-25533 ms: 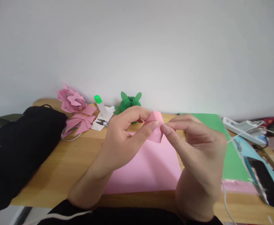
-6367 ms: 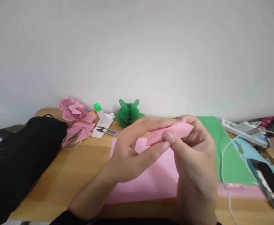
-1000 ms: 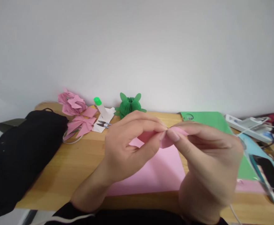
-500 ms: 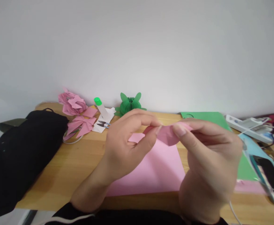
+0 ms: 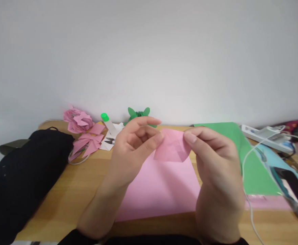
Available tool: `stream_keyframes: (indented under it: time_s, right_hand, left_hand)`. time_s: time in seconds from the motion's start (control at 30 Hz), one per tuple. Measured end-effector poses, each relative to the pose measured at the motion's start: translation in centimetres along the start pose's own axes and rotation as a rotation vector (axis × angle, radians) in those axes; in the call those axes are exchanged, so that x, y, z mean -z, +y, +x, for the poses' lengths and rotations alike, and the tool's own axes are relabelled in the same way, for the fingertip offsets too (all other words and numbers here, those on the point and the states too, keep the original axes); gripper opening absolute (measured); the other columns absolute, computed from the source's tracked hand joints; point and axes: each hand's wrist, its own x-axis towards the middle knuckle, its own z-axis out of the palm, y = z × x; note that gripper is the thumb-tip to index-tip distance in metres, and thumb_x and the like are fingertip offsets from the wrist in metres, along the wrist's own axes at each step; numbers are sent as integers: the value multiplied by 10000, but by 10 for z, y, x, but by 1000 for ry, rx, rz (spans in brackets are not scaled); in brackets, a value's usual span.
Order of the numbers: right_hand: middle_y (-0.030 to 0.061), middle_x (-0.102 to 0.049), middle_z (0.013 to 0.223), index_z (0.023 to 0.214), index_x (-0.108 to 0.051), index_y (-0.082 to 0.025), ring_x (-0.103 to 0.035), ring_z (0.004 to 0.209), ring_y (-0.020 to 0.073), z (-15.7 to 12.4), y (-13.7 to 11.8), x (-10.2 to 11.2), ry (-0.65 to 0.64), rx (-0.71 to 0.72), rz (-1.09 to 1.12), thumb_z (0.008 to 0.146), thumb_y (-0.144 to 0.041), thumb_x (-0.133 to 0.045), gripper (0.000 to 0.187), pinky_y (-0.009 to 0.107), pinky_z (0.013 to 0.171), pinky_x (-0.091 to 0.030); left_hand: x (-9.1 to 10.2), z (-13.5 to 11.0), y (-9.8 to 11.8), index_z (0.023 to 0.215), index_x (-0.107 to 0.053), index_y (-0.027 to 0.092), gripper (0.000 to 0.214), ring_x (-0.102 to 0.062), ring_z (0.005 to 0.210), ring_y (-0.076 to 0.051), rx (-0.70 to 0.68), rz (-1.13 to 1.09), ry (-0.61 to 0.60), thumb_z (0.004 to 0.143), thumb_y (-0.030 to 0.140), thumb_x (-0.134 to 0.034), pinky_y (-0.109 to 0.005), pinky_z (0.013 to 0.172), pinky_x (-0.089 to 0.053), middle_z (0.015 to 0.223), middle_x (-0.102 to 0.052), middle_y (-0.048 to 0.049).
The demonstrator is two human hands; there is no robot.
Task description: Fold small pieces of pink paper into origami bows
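At the frame's centre, the right hand (image 5: 218,163) pinches a small pink paper (image 5: 173,146). The left hand (image 5: 129,154) pinches its left edge, index finger apart.

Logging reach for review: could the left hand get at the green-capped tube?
Probably yes: nothing visible blocks the way to the tube, though the left hand has its thumb on the small pink paper.

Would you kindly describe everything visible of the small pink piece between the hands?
The small pink piece looks like thin paper, roughly four-sided and fairly flat, with darker patches and lines that look like creases. It is held above the larger pink sheet, its right side pinched by the right hand. The left hand is at its upper left corner, grip unclear.
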Motion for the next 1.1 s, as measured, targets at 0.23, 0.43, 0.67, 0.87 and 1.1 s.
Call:
stream_keyframes:
  time_s: [0.23,0.43,0.67,0.87,1.1]
  right_hand:
    - [-32,-716,685,800,-774,-231,-644,613,63,5,2,0,-132,55,-2,883,-233,-720,100,150,609,-544]
    - [-37,-749,695,767,-769,-239,-674,605,54,3,3,0,-41,99,-4,877,-225,-739,115,127,601,-561]
    - [-50,-767,717,848,-799,-293,-685,611,53,3,7,1,-2,105,59,862,-196,-764,104,121,587,-577]
    - [-41,-783,771,839,-799,-291,-692,655,61,0,5,0,-20,62,86,861,-201,-766,99,137,626,-591]
    - [-55,-750,688,751,-789,-267,-646,599,37,2,3,1,-99,-19,144,848,-233,-778,104,105,593,-552]
  left_hand:
    - [-5,2,-1,828,-744,220,41,-671,677,-89,-84,19,154,822,186,-766,-160,584,-553,761,-715,20]
    - [-5,-3,0,853,-761,255,137,-628,637,-37,-128,22,114,831,120,-757,-124,630,-547,742,-684,57]
    - [-1,-7,3,1093,-703,274,279,-616,629,-64,-76,64,-16,858,124,-722,-159,616,-530,709,-637,58]
    - [-4,-6,3,1000,-754,242,141,-669,692,-85,-16,22,-101,881,176,-716,-156,626,-554,775,-719,19]
    - [-4,-4,3,920,-782,229,71,-692,714,-91,59,-28,-158,892,209,-720,-159,660,-563,812,-764,6]
